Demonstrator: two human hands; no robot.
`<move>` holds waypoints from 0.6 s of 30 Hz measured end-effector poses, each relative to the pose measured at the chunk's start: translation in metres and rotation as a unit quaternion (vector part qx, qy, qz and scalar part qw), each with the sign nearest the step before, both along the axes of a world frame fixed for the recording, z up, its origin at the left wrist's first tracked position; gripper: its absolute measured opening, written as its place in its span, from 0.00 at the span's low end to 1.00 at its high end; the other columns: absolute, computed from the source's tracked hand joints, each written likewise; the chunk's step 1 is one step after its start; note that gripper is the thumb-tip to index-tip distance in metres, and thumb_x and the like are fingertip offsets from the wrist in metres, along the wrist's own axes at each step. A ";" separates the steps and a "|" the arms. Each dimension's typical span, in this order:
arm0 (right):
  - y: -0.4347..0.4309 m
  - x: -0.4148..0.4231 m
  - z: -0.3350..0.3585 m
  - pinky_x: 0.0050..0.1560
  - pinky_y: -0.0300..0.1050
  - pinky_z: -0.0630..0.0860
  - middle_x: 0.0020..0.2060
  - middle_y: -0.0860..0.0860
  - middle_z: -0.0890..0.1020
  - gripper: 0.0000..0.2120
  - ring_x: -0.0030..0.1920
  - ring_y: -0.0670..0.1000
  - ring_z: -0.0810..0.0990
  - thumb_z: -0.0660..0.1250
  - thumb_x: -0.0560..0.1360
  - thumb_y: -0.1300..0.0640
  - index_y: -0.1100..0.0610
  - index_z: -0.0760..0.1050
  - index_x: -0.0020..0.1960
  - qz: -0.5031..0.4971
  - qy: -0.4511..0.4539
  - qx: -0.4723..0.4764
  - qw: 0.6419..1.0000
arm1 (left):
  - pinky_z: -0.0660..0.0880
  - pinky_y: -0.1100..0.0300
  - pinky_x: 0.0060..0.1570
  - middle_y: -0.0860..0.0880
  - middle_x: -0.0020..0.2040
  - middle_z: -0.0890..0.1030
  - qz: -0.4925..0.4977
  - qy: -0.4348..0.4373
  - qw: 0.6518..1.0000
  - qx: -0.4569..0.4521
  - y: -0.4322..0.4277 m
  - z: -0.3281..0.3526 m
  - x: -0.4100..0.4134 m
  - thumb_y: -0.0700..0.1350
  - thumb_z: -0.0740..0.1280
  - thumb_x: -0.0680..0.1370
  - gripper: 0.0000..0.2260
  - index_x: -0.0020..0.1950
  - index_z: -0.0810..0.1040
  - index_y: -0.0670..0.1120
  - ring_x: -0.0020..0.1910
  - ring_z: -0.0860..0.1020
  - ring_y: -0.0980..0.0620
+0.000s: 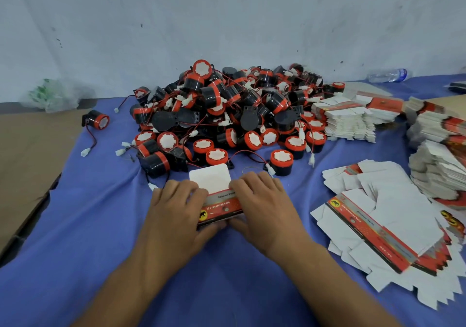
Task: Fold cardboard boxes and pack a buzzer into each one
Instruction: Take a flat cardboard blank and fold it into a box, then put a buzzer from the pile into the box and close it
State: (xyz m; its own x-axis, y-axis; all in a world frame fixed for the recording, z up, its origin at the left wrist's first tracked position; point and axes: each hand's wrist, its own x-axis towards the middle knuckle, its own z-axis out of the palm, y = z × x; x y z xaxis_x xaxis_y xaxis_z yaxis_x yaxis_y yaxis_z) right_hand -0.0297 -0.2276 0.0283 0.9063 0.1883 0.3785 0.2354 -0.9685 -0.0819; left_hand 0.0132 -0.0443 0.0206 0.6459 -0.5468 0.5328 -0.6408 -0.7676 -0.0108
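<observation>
A small red and white cardboard box (220, 207) sits on the blue cloth (100, 226) in front of me, its white top flap (209, 177) standing open toward the far side. My left hand (176, 205) grips the box's left side, fingers curled over its top edge and thumb under the near edge. My right hand (262, 200) grips the right side the same way. Just behind the box lies a large heap of black and red buzzers (227, 110) with thin wires and white plugs.
Flat unfolded box blanks (378, 228) are spread at the right, with taller stacks (350, 120) behind them and at the far right (438, 165). One buzzer (97, 121) lies apart at the left. A plastic bottle (388, 75) and a crumpled bag (53, 94) lie by the wall.
</observation>
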 end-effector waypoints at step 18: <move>-0.042 0.025 0.009 0.40 0.44 0.69 0.38 0.41 0.76 0.21 0.37 0.40 0.73 0.56 0.75 0.29 0.46 0.72 0.46 -0.009 0.091 0.358 0.929 | 0.75 0.61 0.34 0.50 0.45 0.82 -0.041 0.364 0.895 -0.255 0.005 0.001 -0.001 0.49 0.73 0.75 0.06 0.46 0.78 0.59 0.32 0.76 0.52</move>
State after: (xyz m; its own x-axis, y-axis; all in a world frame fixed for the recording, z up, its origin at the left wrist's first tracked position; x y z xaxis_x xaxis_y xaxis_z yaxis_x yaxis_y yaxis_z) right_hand -0.0047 -0.2700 0.0373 0.9679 -0.0690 0.2416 0.1387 -0.6549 -0.7429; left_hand 0.0124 -0.0395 0.0212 0.8923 -0.4133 0.1817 -0.3902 -0.5036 0.7708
